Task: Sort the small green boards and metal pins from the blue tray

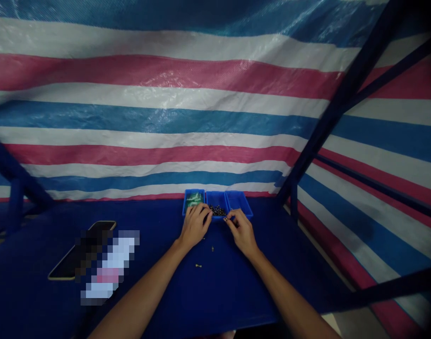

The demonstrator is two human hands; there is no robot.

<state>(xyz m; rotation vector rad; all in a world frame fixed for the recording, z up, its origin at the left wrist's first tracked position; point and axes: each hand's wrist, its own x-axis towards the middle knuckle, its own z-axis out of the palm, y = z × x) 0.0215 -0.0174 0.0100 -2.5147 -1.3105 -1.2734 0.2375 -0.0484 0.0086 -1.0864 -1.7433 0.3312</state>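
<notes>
Three blue bins stand side by side at the back of the blue table. In the left bin (183, 203) lies a green-and-white packet (194, 197); the middle bin (215, 197) has a heap of small dark and brassy metal parts (218, 211). Over the front of the left bin rests my left hand (195, 226), its fingers bent but apart, with nothing visible in them. My right hand (240, 230) pinches a tiny shiny metal part (225, 219) between thumb and forefinger, just before the middle bin. Nothing shows inside the right bin (239, 200).
Loose small metal parts lie on the table, one brassy piece (198, 265) nearer me and another (212, 248) beyond it. A dark phone (95, 235) and a blurred second item (111, 268) lie left. Blue frame posts (317, 132) and striped sheeting (166, 117) enclose the table.
</notes>
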